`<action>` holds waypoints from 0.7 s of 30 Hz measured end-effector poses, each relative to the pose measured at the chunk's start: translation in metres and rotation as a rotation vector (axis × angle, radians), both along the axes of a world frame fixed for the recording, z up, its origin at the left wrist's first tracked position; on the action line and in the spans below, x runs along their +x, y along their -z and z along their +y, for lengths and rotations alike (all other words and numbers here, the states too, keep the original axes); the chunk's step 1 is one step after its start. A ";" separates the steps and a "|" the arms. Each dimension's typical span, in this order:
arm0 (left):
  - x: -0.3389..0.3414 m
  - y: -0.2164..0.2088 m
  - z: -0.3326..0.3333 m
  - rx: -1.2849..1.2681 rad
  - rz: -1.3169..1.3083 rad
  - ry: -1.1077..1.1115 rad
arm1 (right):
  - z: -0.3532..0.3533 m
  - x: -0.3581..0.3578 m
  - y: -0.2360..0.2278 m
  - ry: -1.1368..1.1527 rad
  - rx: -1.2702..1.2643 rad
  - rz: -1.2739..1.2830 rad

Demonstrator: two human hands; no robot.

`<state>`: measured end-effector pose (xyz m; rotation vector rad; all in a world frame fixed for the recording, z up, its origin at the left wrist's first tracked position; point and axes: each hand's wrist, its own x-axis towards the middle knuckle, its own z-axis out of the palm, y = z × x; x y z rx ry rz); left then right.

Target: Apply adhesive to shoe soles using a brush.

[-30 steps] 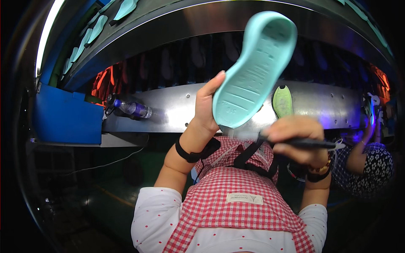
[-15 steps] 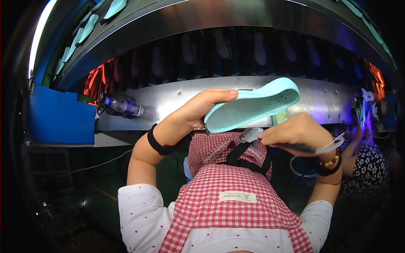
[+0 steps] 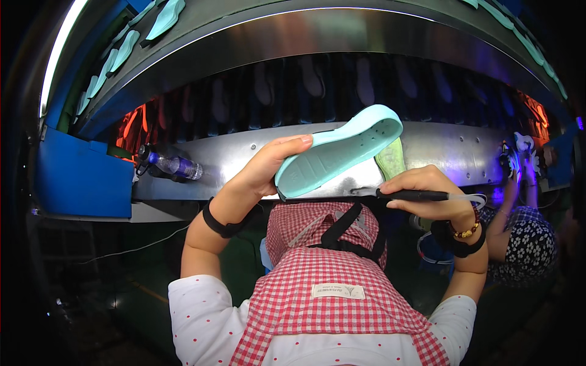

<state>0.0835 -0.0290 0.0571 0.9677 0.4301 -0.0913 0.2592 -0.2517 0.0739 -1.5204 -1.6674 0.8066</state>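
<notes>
My left hand (image 3: 267, 163) grips a pale turquoise shoe sole (image 3: 336, 155) by its left end, thumb on the upper rim. The sole is tilted, its hollow inner face and raised rim toward me. Just below and right of it, my right hand (image 3: 422, 188) is closed around the dark handle of a brush (image 3: 415, 195). A thin clear tube leaves the handle's rear by my wrist. The brush's tip points left, under the sole's lower edge, apart from it as far as I can see. Behind the sole's right end shows a yellow-green flat piece (image 3: 392, 160), partly covered.
A metal ledge (image 3: 452, 143) runs in front of me. On its left lies a clear bottle (image 3: 177, 165) beside a blue box (image 3: 85, 174). More turquoise soles (image 3: 165, 19) ride the upper belt. Dark sole shapes hang behind. A co-worker's arm (image 3: 505, 216) is at the right.
The sole has shifted left in my left hand. My right hand has turned the brush so its handle lies nearly level. More of the yellow-green piece shows, and the whole view has shifted slightly.
</notes>
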 end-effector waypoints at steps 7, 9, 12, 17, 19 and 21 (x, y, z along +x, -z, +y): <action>0.016 0.002 -0.024 0.139 -0.126 -0.020 | 0.044 -0.032 -0.002 0.395 0.008 0.600; 0.014 0.001 -0.026 0.172 -0.133 -0.032 | 0.051 -0.034 0.003 0.401 0.060 0.652; 0.015 0.008 -0.025 0.254 -0.153 -0.051 | 0.056 -0.034 0.005 0.419 0.082 0.625; 0.014 0.020 -0.023 0.233 -0.132 -0.016 | 0.062 -0.037 0.008 0.481 0.087 0.710; 0.014 0.021 -0.022 0.163 -0.126 -0.031 | 0.063 -0.038 0.009 0.492 0.093 0.654; 0.014 0.020 -0.022 0.169 -0.129 -0.029 | 0.066 -0.036 0.009 0.486 0.085 0.652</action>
